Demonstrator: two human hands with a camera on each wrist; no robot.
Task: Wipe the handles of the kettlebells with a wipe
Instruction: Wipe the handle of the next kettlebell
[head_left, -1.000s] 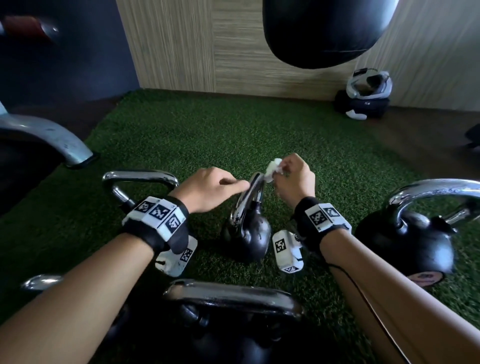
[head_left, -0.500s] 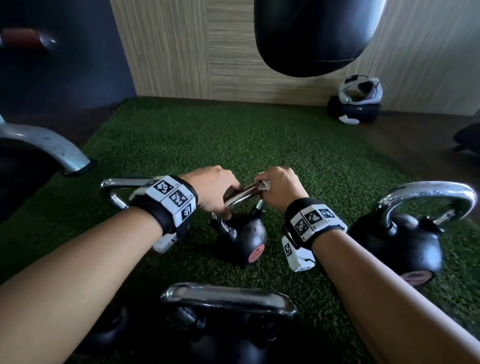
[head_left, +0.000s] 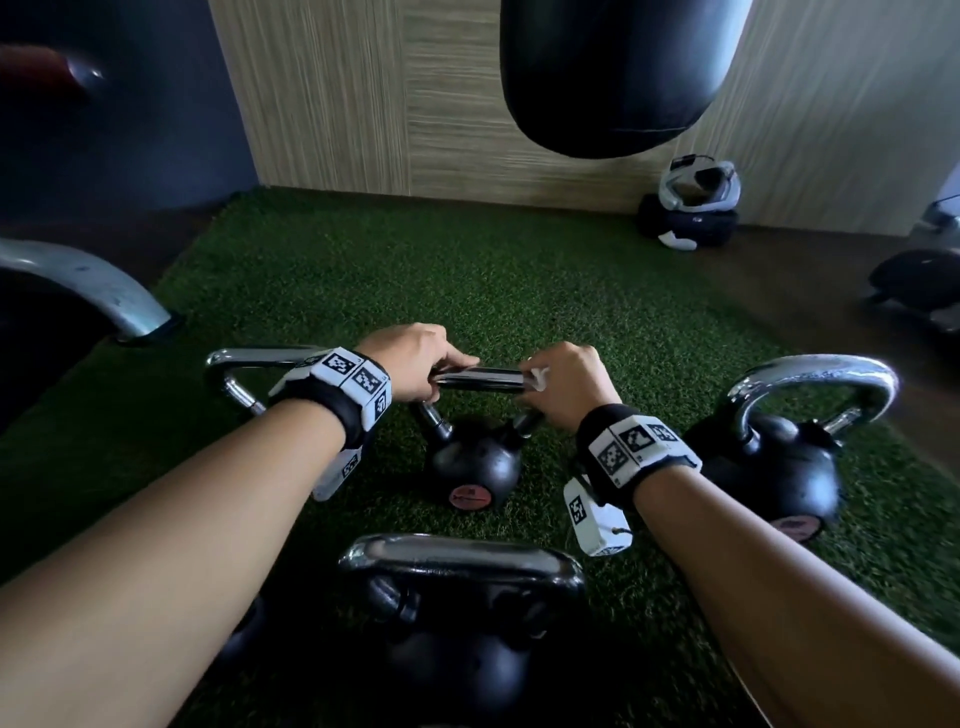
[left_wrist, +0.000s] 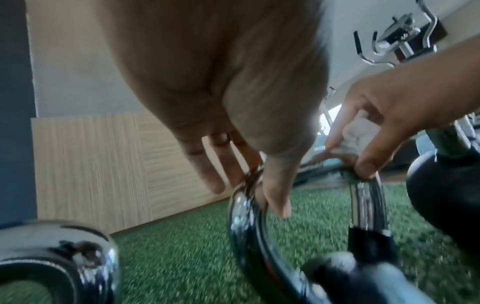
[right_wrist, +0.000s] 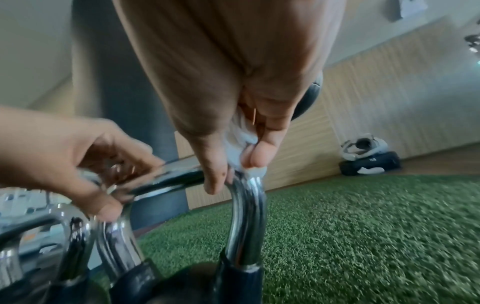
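Fingers of right hand (head_left: 563, 382) are pinching wipe (head_left: 537, 376) on chrome handle (head_left: 478, 378); left hand (head_left: 415, 364) is gripping its other end. Handle is running 9-to-3 over small kettlebell (head_left: 475, 467), bigger kettlebells (head_left: 769, 457) sitting at 3 and 6.

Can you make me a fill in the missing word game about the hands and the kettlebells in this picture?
1. The white wipe is held in the ____ hand.
2. Both hands grip the shiny handle of the ____ kettlebell in the row.
3. The kettlebells stand on ____ fake grass.
4. The left hand holds the handle's ____ end.

Missing words: right; middle; green; left
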